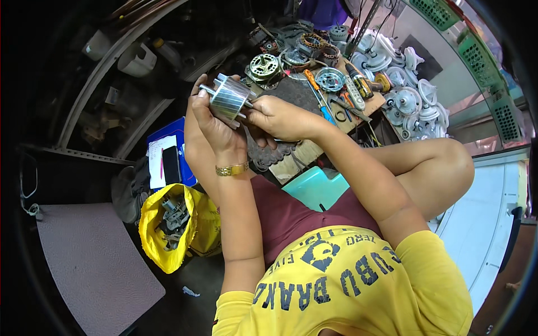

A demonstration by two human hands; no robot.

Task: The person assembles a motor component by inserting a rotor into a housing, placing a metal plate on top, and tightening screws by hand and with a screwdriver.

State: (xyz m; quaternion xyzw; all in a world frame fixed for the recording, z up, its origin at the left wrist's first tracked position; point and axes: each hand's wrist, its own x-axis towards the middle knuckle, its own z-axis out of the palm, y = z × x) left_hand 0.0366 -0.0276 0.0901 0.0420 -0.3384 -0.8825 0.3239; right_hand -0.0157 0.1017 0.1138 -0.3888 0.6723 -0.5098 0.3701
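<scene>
My left hand is wrapped round a silver motor rotor, a ribbed metal cylinder with fins at its ends and a shaft poking out at the upper left. The rotor is tilted, held above my lap. At its right end, the closed fingers of my right hand pinch the other end of the shaft; the fingertips are partly hidden. Beyond my hands, a round motor end housing with a coil lies on the dark work surface.
Screwdrivers, a drill, a metal motor cover and copper coils crowd the bench. White plastic gear parts pile up at right. A yellow sack of metal parts and a phone on paper sit at left.
</scene>
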